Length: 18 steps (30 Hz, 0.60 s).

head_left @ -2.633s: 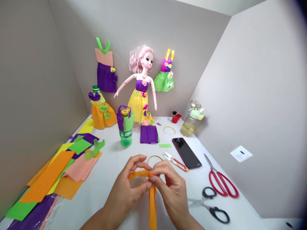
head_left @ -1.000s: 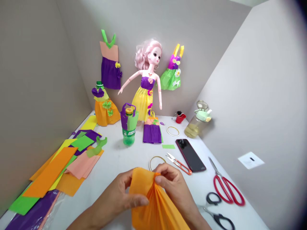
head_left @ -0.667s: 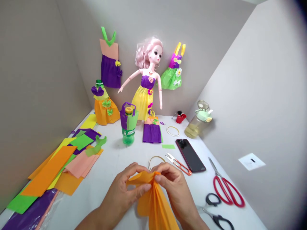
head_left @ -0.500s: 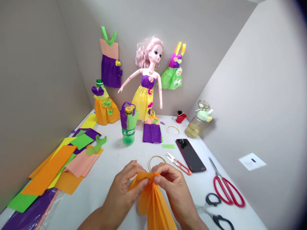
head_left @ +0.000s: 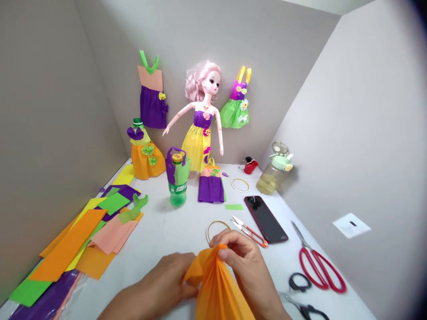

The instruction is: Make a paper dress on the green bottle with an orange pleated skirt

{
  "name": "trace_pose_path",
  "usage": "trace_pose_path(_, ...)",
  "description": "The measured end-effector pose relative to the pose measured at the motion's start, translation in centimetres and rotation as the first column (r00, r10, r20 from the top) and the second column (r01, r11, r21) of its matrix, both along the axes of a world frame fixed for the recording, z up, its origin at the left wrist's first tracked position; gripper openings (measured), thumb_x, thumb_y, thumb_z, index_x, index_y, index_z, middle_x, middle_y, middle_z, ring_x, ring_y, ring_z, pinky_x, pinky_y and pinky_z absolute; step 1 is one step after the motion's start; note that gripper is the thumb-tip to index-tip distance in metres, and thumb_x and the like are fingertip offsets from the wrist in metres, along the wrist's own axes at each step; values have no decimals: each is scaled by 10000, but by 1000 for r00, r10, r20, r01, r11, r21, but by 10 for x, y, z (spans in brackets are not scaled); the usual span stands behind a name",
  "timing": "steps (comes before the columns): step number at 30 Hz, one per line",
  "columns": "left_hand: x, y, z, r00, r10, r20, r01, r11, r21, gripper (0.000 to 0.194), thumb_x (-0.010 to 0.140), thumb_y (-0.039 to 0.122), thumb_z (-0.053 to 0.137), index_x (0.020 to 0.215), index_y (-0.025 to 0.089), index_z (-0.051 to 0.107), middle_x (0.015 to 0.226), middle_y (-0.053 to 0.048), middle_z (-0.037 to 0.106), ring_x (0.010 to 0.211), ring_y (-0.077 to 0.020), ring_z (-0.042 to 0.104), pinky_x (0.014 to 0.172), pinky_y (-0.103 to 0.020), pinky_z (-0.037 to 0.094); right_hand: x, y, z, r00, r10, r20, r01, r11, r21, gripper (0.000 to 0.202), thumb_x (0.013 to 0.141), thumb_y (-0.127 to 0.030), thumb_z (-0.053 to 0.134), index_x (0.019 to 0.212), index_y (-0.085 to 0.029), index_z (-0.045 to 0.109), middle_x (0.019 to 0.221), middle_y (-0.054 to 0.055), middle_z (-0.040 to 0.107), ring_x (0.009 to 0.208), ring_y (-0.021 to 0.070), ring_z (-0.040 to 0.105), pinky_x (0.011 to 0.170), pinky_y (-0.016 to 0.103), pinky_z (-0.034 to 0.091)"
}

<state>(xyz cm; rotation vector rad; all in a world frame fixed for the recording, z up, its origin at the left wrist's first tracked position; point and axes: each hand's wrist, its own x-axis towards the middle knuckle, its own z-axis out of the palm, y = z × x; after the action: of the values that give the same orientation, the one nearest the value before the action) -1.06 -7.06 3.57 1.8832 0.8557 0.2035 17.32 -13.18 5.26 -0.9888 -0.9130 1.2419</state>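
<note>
Within right hand's [head_left: 250,262] pinched grip, fan-pleated orange sheet [head_left: 220,293]; left hand's [head_left: 165,275] grip unclear.

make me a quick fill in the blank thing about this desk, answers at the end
The right hand pinches a gathered sheet coloured ____.
The doll wears a skirt coloured ____.
The scissors farthest right are ____-handled.

Missing words: orange; yellow; red.
</note>
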Motion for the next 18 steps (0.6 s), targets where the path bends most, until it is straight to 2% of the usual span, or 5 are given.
trace_pose_path(2, -14, 8, 4, 999, -45, -26, 43, 997, -72, 359, 670, 235, 730, 1023, 243, 663, 1000, 10, 690, 939, -247, 619, 813, -293, 474, 0, 0, 1, 1000, -15, 6, 15, 1000, -19, 99, 765, -281, 778, 758, -222, 700, 766, -5, 653, 762, 136, 581, 722, 234, 452)
trace_pose_path(7, -22, 4, 28, 981, 154, 119, -132, 976, -170, 829, 637, 225, 788, 1380, 356, 443, 1450, -32, 475, 1365, -282, 377, 1082, -390, 367, -4, -1, 4, 998, -52, 27, 54, 995, -82, 141, 734, -295, 800, 738, -203, 694, 720, -12, 633, 708, 126, 569, 684, 223, 456)
trace_pose_path(10, -9, -9, 37, 925, 282, 253, -276, 959, -59, 690, 628, 290, 811, 1266, 336, 552, 1358, -40, 548, 1305, -310, 440, 1089, -411, 353, -8, -1, 5, 996, -81, 47, 85, 992, -91, 147, 731, -305, 798, 733, -202, 694, 712, -7, 624, 695, 135, 567, 664, 234, 462)
trace_pose_path(13, 3, -17, 35, 892, 303, 335, -328, 944, 20, 183, 805, 400, 665, 926, 264, 651, 967, -18, 656, 974, -236, 608, 863, -297, 472, -10, -2, 5, 992, -100, 75, 106, 992, -73, 144, 732, -305, 796, 719, -201, 697, 708, -3, 618, 697, 138, 558, 658, 236, 456)
trace_pose_path(18, 5, -18, 30, 839, 373, 395, -400, 916, -16, 294, 920, 482, 480, 822, 222, 574, 704, 23, 533, 638, -141, 508, 595, -214, 415, -9, -1, 3, 997, -57, 46, 61, 996, -68, 162, 708, -307, 815, 707, -191, 702, 691, -7, 604, 672, 125, 536, 628, 222, 435)
